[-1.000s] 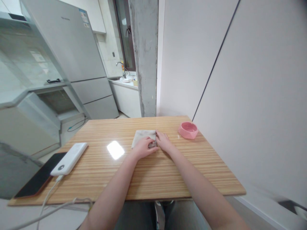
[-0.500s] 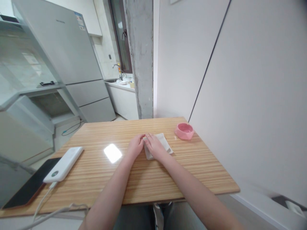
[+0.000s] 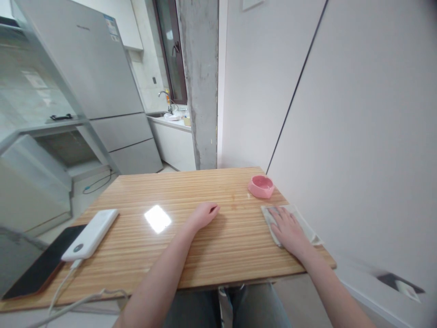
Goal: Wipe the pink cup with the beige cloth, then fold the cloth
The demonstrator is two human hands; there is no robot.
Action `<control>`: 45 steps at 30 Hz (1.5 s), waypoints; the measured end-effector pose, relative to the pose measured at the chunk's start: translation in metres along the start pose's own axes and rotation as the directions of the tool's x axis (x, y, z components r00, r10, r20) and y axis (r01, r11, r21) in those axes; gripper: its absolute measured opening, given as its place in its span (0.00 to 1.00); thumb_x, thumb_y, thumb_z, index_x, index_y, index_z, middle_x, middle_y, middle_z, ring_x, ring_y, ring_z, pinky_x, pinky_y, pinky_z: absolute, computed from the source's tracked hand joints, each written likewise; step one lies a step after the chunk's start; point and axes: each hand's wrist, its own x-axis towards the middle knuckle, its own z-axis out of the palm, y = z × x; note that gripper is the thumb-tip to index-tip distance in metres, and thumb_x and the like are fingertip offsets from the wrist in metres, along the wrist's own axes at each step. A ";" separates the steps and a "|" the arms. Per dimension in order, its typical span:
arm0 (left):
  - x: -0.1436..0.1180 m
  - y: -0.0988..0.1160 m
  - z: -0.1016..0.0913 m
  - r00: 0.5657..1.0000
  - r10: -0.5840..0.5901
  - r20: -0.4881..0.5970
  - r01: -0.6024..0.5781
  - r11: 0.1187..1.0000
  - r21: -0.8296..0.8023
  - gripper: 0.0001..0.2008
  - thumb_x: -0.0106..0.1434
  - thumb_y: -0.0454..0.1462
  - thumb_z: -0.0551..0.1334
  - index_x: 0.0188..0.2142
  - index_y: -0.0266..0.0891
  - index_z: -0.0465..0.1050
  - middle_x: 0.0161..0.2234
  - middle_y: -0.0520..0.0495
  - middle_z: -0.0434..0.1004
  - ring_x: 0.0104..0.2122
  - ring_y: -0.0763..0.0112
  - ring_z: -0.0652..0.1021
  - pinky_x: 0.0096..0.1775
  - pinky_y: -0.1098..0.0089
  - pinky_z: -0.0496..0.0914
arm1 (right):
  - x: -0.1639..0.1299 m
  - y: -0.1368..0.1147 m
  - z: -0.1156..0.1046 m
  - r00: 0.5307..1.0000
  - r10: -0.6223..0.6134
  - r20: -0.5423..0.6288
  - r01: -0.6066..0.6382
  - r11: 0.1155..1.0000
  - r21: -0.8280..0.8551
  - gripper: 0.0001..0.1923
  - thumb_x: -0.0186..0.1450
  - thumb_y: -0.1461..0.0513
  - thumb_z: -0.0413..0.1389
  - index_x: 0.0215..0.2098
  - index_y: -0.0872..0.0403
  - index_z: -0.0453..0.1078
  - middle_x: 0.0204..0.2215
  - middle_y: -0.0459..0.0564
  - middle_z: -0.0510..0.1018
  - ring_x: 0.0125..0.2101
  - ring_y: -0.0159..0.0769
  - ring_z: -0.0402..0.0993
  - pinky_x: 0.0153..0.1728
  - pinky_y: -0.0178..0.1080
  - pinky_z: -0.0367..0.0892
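My right hand (image 3: 288,230) lies flat with its fingers spread on a pale folded cloth (image 3: 309,228), pressing it to the wooden table (image 3: 170,264) near the right edge. The palm covers part of the cloth, and its far right corner reaches the table's edge. My left hand (image 3: 205,214) rests loosely curled near the middle of the table, apart from the cloth. A dark hollow shows between its thumb and fingers, and I see nothing in it. Beyond my right hand stands a pink bowl (image 3: 261,187) with an angular outer wall.
At the table's left, a white power bank (image 3: 90,234) with a cable (image 3: 61,284) lies partly over a dark flat slab (image 3: 44,262). A white wall (image 3: 358,136) runs along the right side. Behind are a grey pillar (image 3: 203,86) and a refrigerator (image 3: 85,68).
My right hand has slid the cloth rightward, from the table's middle to its right edge. My left hand has parted from the cloth and shifted slightly right and nearer to me.
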 end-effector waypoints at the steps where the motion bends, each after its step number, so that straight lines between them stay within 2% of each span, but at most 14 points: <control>1: 0.000 -0.001 0.000 1.000 -0.012 -0.003 0.012 1.000 0.001 0.18 0.64 0.41 0.47 0.24 0.37 0.66 0.24 0.48 0.71 0.26 0.71 0.68 0.29 0.71 0.58 | 0.000 0.008 0.001 1.000 -0.010 -0.005 0.010 1.000 -0.008 0.26 0.62 0.60 0.42 0.58 0.52 0.59 0.60 0.55 0.59 0.61 0.45 0.51 0.58 0.51 0.49; 4: 0.000 -0.004 -0.001 1.000 -0.028 -0.006 0.028 1.000 -0.003 0.18 0.64 0.41 0.47 0.23 0.37 0.66 0.24 0.49 0.71 0.26 0.71 0.68 0.28 0.71 0.57 | 0.002 0.010 0.002 1.000 -0.016 -0.010 0.016 1.000 -0.004 0.25 0.63 0.58 0.41 0.57 0.52 0.60 0.60 0.55 0.60 0.60 0.46 0.52 0.58 0.53 0.49; 7: -0.001 -0.004 -0.002 1.000 -0.007 -0.004 0.007 1.000 -0.018 0.18 0.64 0.41 0.47 0.22 0.37 0.65 0.23 0.49 0.70 0.25 0.72 0.68 0.28 0.71 0.57 | 0.013 -0.012 -0.006 0.998 0.016 -0.064 -0.012 0.998 0.061 0.24 0.64 0.56 0.41 0.55 0.55 0.62 0.60 0.58 0.58 0.60 0.49 0.50 0.58 0.56 0.48; 9: -0.001 -0.003 -0.002 1.000 -0.004 -0.001 0.004 1.000 -0.022 0.16 0.63 0.41 0.49 0.23 0.37 0.66 0.23 0.50 0.69 0.25 0.73 0.68 0.27 0.72 0.57 | 0.025 -0.038 -0.016 0.991 -0.014 -0.130 0.035 0.987 0.158 0.24 0.65 0.56 0.42 0.55 0.57 0.61 0.60 0.59 0.57 0.61 0.48 0.49 0.59 0.56 0.47; 10: -0.002 -0.002 -0.002 1.000 -0.013 0.001 0.013 1.000 -0.023 0.15 0.62 0.41 0.50 0.24 0.37 0.67 0.23 0.51 0.70 0.25 0.73 0.68 0.27 0.72 0.57 | 0.032 -0.055 -0.021 0.986 -0.077 -0.147 0.109 0.968 0.224 0.24 0.64 0.58 0.43 0.57 0.57 0.59 0.60 0.59 0.58 0.61 0.46 0.49 0.59 0.54 0.47; 12: -0.002 -0.003 -0.001 0.999 -0.041 0.005 0.041 0.999 -0.020 0.11 0.59 0.41 0.54 0.27 0.38 0.68 0.24 0.51 0.71 0.25 0.73 0.69 0.27 0.72 0.59 | 0.048 -0.093 -0.030 0.965 -0.233 -0.122 0.262 0.883 0.390 0.27 0.62 0.63 0.44 0.60 0.57 0.54 0.58 0.57 0.60 0.60 0.40 0.52 0.60 0.48 0.50; 14: -0.002 -0.004 0.001 0.998 -0.059 0.009 0.060 0.998 -0.013 0.08 0.57 0.39 0.55 0.31 0.38 0.70 0.26 0.50 0.74 0.27 0.71 0.71 0.29 0.72 0.63 | 0.063 -0.132 -0.034 0.935 -0.348 -0.071 0.330 0.778 0.534 0.31 0.58 0.68 0.44 0.61 0.56 0.51 0.59 0.55 0.60 0.59 0.36 0.54 0.59 0.44 0.53; 17: -0.001 -0.008 0.004 0.998 -0.069 -0.012 0.069 0.998 -0.012 0.12 0.56 0.34 0.55 0.38 0.36 0.72 0.37 0.43 0.77 0.36 0.66 0.75 0.37 0.69 0.67 | 0.082 -0.175 -0.024 0.894 -0.448 0.012 0.335 0.685 0.647 0.30 0.55 0.71 0.45 0.57 0.56 0.59 0.54 0.54 0.67 0.55 0.35 0.62 0.57 0.41 0.56; 19: -0.001 -0.010 0.005 0.995 -0.096 -0.028 0.096 0.995 0.009 0.15 0.56 0.32 0.53 0.41 0.34 0.72 0.42 0.38 0.76 0.41 0.63 0.76 0.42 0.67 0.68 | 0.090 -0.188 -0.011 0.886 -0.463 0.014 0.326 0.646 0.690 0.26 0.54 0.72 0.46 0.51 0.56 0.65 0.49 0.54 0.72 0.51 0.35 0.66 0.54 0.40 0.59; 24: -0.001 -0.012 0.007 0.992 -0.130 -0.007 0.130 0.985 0.110 0.14 0.57 0.33 0.53 0.40 0.34 0.74 0.40 0.37 0.77 0.40 0.60 0.77 0.42 0.64 0.69 | 0.093 -0.189 0.012 0.920 -0.391 -0.033 0.275 0.582 0.765 0.20 0.54 0.71 0.46 0.43 0.54 0.68 0.42 0.51 0.75 0.45 0.36 0.69 0.50 0.41 0.62; 38: 0.001 -0.012 0.009 0.989 -0.145 -0.023 0.147 0.983 0.109 0.13 0.57 0.34 0.54 0.40 0.35 0.73 0.41 0.38 0.77 0.40 0.59 0.77 0.41 0.65 0.68 | 0.094 -0.189 0.015 0.921 -0.388 -0.026 0.257 0.557 0.790 0.19 0.54 0.71 0.46 0.42 0.55 0.68 0.41 0.51 0.75 0.44 0.35 0.68 0.48 0.39 0.63; 42: 0.000 -0.012 0.007 0.991 -0.132 -0.026 0.134 0.986 0.096 0.12 0.56 0.34 0.55 0.38 0.36 0.74 0.39 0.40 0.77 0.39 0.62 0.76 0.40 0.66 0.67 | 0.095 -0.185 0.007 0.901 -0.433 0.008 0.268 0.572 0.775 0.22 0.54 0.71 0.46 0.45 0.54 0.68 0.44 0.51 0.75 0.46 0.36 0.68 0.50 0.40 0.61; 44: -0.001 -0.012 0.005 0.995 -0.101 -0.027 0.103 0.992 0.068 0.10 0.57 0.36 0.55 0.35 0.37 0.73 0.36 0.43 0.77 0.36 0.65 0.75 0.37 0.68 0.67 | 0.100 -0.170 -0.003 0.888 -0.460 0.012 0.303 0.605 0.736 0.23 0.54 0.69 0.47 0.48 0.53 0.68 0.47 0.51 0.73 0.49 0.37 0.66 0.53 0.42 0.59; 45: -0.001 -0.012 0.004 0.996 -0.090 -0.028 0.092 0.994 0.052 0.09 0.58 0.38 0.55 0.33 0.38 0.73 0.33 0.45 0.77 0.33 0.66 0.75 0.35 0.69 0.66 | 0.103 -0.159 -0.010 0.900 -0.437 -0.005 0.316 0.643 0.697 0.23 0.55 0.68 0.48 0.49 0.53 0.67 0.49 0.51 0.72 0.50 0.38 0.65 0.54 0.43 0.57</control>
